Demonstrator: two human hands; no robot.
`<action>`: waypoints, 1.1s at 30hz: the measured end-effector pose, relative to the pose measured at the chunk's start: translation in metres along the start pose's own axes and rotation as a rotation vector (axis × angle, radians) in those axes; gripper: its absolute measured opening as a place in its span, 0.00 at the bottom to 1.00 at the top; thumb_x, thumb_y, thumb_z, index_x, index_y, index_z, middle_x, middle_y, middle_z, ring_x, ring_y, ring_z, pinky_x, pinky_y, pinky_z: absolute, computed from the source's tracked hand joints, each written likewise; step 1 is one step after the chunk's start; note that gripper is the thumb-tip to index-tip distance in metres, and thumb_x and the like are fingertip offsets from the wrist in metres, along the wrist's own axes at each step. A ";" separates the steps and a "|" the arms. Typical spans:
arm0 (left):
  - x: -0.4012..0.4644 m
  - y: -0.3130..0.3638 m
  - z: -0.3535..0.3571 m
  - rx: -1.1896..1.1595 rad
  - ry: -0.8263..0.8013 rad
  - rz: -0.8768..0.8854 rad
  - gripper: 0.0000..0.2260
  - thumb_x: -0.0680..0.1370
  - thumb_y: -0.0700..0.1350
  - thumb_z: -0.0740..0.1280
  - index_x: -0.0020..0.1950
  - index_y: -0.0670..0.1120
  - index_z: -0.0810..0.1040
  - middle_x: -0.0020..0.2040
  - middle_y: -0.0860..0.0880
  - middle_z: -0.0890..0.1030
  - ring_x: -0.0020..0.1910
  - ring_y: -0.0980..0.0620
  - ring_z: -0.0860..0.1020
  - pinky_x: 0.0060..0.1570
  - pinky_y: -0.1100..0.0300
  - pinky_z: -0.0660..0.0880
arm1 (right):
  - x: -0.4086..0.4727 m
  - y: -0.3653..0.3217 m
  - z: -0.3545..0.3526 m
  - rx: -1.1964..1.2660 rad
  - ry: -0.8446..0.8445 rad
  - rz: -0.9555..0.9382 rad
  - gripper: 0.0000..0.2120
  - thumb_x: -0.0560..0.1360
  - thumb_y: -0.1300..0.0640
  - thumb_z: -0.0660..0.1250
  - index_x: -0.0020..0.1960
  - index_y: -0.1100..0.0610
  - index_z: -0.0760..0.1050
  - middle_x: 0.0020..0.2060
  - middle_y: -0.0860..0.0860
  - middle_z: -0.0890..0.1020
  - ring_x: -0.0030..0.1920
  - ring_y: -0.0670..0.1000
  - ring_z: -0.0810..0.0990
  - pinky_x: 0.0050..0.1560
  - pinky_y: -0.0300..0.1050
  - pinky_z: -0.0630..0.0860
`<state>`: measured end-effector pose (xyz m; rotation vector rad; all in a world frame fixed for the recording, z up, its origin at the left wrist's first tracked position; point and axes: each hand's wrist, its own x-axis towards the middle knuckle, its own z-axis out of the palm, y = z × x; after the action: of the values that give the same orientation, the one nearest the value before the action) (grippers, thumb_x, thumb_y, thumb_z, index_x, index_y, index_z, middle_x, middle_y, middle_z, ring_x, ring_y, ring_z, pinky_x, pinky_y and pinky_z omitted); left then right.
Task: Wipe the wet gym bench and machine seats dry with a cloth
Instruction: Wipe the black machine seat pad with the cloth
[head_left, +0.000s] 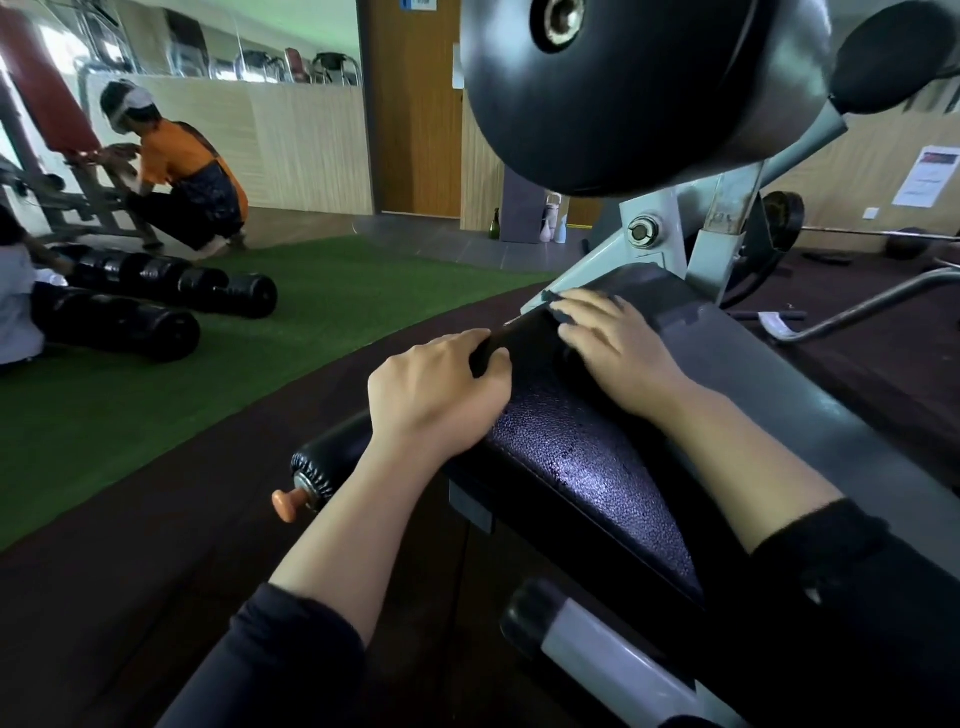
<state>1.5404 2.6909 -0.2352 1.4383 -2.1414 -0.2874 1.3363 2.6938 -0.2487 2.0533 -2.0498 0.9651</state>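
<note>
Cloth (524, 338), dark and nearly the same shade as the padding, lies across the far end of the black machine seat (587, 457), whose textured surface glistens with wet in the light. The left hand (436, 395) grips the cloth's near-left edge, fingers and thumb curled round a fold of it at the seat's side. The right hand (618, 348) lies flat on the cloth with fingers straight and spread, pressing it down onto the pad near the grey metal frame (649, 244). A large black roller pad (623, 93) hangs above the seat. On the green turf (311, 322) to the left lie black dumbbells (171, 296), and a crouching person (182, 171) works at another machine.
</note>
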 end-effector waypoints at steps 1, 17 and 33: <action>0.000 0.000 0.000 -0.005 -0.002 -0.002 0.19 0.80 0.60 0.55 0.70 0.63 0.70 0.67 0.56 0.75 0.65 0.48 0.73 0.53 0.59 0.66 | -0.015 -0.012 0.000 0.006 0.024 -0.049 0.27 0.75 0.44 0.50 0.67 0.55 0.71 0.70 0.48 0.69 0.71 0.47 0.62 0.71 0.38 0.50; -0.011 -0.027 0.003 -0.321 0.071 0.082 0.13 0.79 0.56 0.60 0.61 0.65 0.78 0.61 0.64 0.78 0.62 0.60 0.74 0.52 0.69 0.64 | -0.090 -0.048 -0.016 0.041 -0.044 0.059 0.37 0.71 0.32 0.51 0.76 0.46 0.54 0.75 0.39 0.55 0.75 0.43 0.45 0.72 0.41 0.48; -0.013 -0.034 0.005 -0.293 0.074 0.111 0.14 0.82 0.54 0.55 0.63 0.65 0.76 0.63 0.65 0.77 0.61 0.58 0.75 0.51 0.65 0.66 | -0.121 -0.046 -0.018 -0.142 -0.048 -0.086 0.34 0.75 0.33 0.44 0.74 0.51 0.59 0.72 0.44 0.63 0.74 0.45 0.54 0.71 0.34 0.48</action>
<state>1.5678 2.6879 -0.2590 1.1430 -2.0136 -0.4771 1.3834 2.8122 -0.2751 2.0903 -1.9719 0.7406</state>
